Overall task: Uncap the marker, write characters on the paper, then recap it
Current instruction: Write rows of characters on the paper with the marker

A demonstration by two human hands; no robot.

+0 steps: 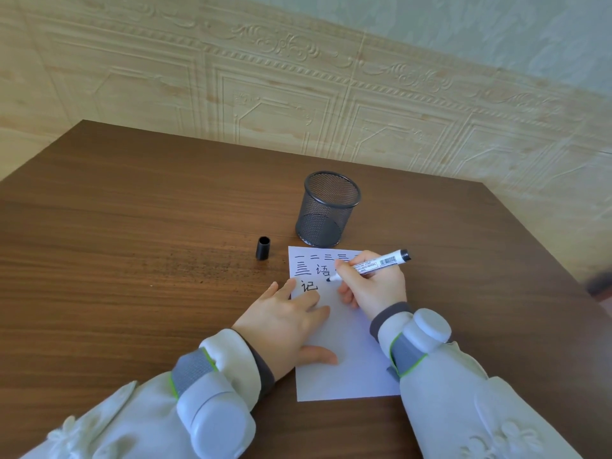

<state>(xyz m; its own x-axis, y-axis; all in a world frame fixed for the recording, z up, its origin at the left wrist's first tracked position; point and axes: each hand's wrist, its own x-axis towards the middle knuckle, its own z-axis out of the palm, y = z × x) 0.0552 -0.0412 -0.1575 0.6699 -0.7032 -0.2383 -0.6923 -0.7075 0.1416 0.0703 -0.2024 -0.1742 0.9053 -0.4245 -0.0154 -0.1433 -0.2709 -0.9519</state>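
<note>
Sleeves [139,422] with wrist devices fill the foreground. Left hand [284,321] lies flat, fingers spread, pressing the paper [344,362]. Right hand [372,286] pinches the uncapped marker [371,266], its tip on the paper beside written characters. Left of the paper stands the cap [263,248]; a mesh cup [326,210] stands behind it on the table [132,226].

Dark brown wood-grain desk [132,226], far edge close against the wall. Cream embossed wall panels [281,94] behind it, pressed with rectangular frames, rope borders and scrollwork. Above the panels, pale greenish wallpaper [496,24] with a faint leaf pattern. Soft, even daylight over everything, a mild sheen on the desk's left half. At the far right edge, a small blurred dark shape [601,286], too unclear to identify.
</note>
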